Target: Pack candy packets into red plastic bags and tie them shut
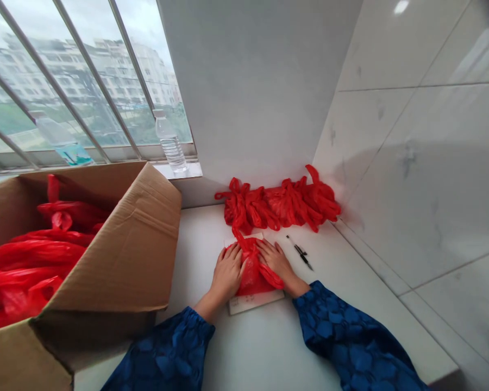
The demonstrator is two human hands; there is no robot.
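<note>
A red plastic bag (252,278) lies spread on a pale notebook or pad (261,300) in the middle of the white table, its bunched handles towards the back. My left hand (228,271) rests on the bag's left side with fingers stretched forward. On the opposite side, my right hand (275,260) lies over the upper right part, fingers extended flat against the plastic. A folded strip of the bag shows beside my right wrist. The hands partly cover the bag, and most of the pad is hidden under it.
Several bundled red bags (281,203) line the back wall. A black pen (300,253) lies right of the pad. On the left stands an open cardboard box (146,239) holding red bags (32,260). Plastic bottles (171,142) stand on the barred window's sill; a tiled wall (432,190) borders the right.
</note>
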